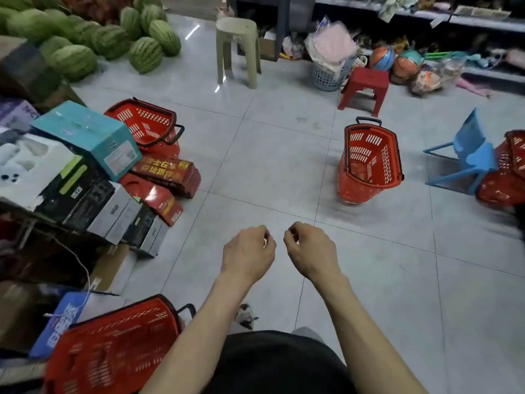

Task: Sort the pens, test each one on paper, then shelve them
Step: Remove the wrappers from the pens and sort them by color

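No pens or paper show in the head view. My left hand [247, 253] and my right hand [308, 248] are held out side by side over the grey tiled floor, backs up, fingers curled under. Nothing can be seen in either hand. A narrow gap separates the two hands.
Red shopping baskets stand at the left [147, 123], in the middle right [369, 160] and near my left arm [113, 345]. Stacked boxes [85, 172] and watermelons [113, 38] line the left side. A beige stool [237, 49], a red stool [366, 86], a blue chair [466, 155] and shelves [454, 21] stand beyond.
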`<state>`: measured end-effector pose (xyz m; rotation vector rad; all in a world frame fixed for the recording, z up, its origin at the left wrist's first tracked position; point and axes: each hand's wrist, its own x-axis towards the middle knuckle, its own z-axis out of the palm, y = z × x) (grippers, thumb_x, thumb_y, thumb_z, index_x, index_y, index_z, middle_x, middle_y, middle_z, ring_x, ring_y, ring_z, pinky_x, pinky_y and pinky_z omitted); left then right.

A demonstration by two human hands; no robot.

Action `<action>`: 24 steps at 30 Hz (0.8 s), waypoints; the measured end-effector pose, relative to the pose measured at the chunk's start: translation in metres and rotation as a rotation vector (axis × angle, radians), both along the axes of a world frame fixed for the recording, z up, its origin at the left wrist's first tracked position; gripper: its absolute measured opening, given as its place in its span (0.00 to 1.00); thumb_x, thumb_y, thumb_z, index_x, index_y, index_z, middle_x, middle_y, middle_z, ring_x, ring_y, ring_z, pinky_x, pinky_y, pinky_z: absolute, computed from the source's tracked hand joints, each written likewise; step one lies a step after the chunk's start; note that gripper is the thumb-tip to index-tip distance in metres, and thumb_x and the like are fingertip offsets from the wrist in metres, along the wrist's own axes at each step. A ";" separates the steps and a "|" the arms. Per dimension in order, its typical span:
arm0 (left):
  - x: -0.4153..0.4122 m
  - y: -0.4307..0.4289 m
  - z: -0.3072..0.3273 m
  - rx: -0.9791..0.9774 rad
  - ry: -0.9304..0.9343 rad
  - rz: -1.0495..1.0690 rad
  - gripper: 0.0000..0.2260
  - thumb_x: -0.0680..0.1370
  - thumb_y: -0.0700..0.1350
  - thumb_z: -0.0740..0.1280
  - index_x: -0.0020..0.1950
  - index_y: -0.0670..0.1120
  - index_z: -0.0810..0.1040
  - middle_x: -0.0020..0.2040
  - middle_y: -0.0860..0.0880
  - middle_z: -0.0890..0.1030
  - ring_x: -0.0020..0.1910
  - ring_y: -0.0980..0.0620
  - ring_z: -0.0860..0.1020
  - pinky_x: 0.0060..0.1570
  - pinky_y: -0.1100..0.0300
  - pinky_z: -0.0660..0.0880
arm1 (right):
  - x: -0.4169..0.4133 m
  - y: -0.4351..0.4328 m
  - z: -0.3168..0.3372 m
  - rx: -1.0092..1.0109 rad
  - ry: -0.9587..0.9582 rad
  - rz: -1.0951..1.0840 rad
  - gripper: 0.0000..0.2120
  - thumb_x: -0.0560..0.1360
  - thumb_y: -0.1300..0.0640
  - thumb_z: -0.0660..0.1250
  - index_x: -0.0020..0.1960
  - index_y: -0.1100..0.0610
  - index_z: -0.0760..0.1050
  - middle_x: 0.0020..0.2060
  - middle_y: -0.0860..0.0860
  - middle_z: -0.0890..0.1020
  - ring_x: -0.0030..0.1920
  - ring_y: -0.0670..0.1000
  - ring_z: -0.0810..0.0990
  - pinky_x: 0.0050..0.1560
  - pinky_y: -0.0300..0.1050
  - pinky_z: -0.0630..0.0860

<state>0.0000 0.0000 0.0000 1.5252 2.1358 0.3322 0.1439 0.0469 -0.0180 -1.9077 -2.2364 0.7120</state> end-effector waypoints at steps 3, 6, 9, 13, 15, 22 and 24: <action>-0.023 0.029 -0.008 0.008 0.020 0.013 0.11 0.83 0.53 0.59 0.52 0.51 0.80 0.47 0.53 0.83 0.44 0.48 0.78 0.43 0.56 0.72 | -0.018 0.027 -0.006 -0.005 -0.001 -0.029 0.12 0.81 0.46 0.58 0.49 0.50 0.77 0.45 0.46 0.82 0.46 0.53 0.79 0.47 0.50 0.78; -0.041 0.060 -0.012 -0.027 0.017 0.020 0.12 0.83 0.52 0.59 0.52 0.50 0.80 0.47 0.53 0.83 0.43 0.49 0.77 0.42 0.56 0.71 | -0.033 0.051 -0.010 -0.049 0.001 -0.041 0.12 0.80 0.46 0.58 0.48 0.50 0.77 0.44 0.46 0.82 0.45 0.54 0.79 0.47 0.51 0.78; -0.053 0.095 -0.021 -0.058 0.003 0.038 0.11 0.82 0.51 0.59 0.52 0.51 0.80 0.46 0.54 0.82 0.43 0.49 0.78 0.43 0.56 0.73 | -0.038 0.082 -0.018 -0.059 -0.006 -0.054 0.12 0.80 0.47 0.58 0.47 0.50 0.77 0.43 0.46 0.82 0.45 0.54 0.79 0.47 0.51 0.78; -0.058 0.152 -0.035 -0.118 -0.011 0.033 0.11 0.82 0.51 0.59 0.50 0.51 0.80 0.44 0.54 0.82 0.43 0.48 0.79 0.43 0.55 0.76 | -0.038 0.137 -0.033 -0.105 -0.046 -0.024 0.11 0.81 0.48 0.58 0.49 0.51 0.77 0.44 0.46 0.81 0.46 0.53 0.79 0.45 0.49 0.76; -0.057 0.185 -0.041 -0.158 -0.019 0.022 0.10 0.81 0.51 0.59 0.50 0.51 0.80 0.44 0.55 0.82 0.43 0.48 0.80 0.44 0.55 0.77 | -0.037 0.170 -0.043 -0.156 -0.088 0.031 0.11 0.80 0.49 0.57 0.52 0.51 0.77 0.46 0.46 0.81 0.48 0.53 0.79 0.45 0.48 0.75; -0.047 0.314 -0.033 -0.202 0.010 0.038 0.10 0.81 0.51 0.59 0.52 0.52 0.79 0.47 0.54 0.83 0.48 0.47 0.81 0.45 0.54 0.75 | -0.033 0.308 -0.042 -0.159 -0.111 0.122 0.12 0.80 0.50 0.58 0.55 0.52 0.78 0.49 0.48 0.83 0.50 0.55 0.80 0.45 0.48 0.74; -0.047 0.347 -0.027 -0.183 0.013 0.038 0.10 0.82 0.50 0.59 0.52 0.52 0.79 0.46 0.55 0.83 0.46 0.47 0.80 0.43 0.55 0.74 | -0.037 0.345 -0.036 -0.118 -0.104 0.129 0.12 0.80 0.50 0.58 0.54 0.53 0.78 0.48 0.49 0.83 0.49 0.55 0.80 0.47 0.48 0.76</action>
